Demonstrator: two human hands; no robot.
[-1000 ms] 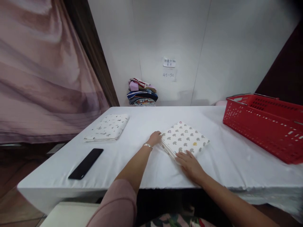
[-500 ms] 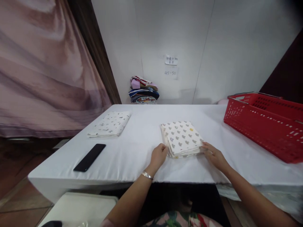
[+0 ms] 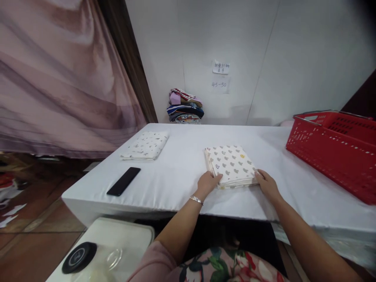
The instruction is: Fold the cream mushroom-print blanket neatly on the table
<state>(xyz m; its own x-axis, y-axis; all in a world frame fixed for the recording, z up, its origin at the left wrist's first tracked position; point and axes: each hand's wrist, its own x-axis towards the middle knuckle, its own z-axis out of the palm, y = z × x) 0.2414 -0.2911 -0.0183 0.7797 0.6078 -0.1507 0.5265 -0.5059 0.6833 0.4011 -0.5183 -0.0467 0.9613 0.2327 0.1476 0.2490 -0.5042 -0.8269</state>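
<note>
A folded white cloth [image 3: 230,162] with grey mushroom-like prints and one yellow print lies flat on the white-covered table in several layers. At its near left corner, my left hand [image 3: 207,183] has its thumb on top, with the other fingers curled at the side and partly hidden. My right hand [image 3: 267,184] pinches the near right corner, its fingertips along the edge. To the left lies a second folded white cloth [image 3: 146,145] with small grey prints, apart from both hands.
A black phone [image 3: 123,181] rests near the table's left front. At the right stands a red plastic basket [image 3: 331,152]. Behind the table is a stack of folded fabrics [image 3: 185,107] against the wall. A white stool-like surface [image 3: 123,231] with a black round object [image 3: 79,257] is below.
My left thumb has moved onto the cloth's top from beside its edge. My right hand stays at the near right corner. The view has shifted, showing more of the lower left.
</note>
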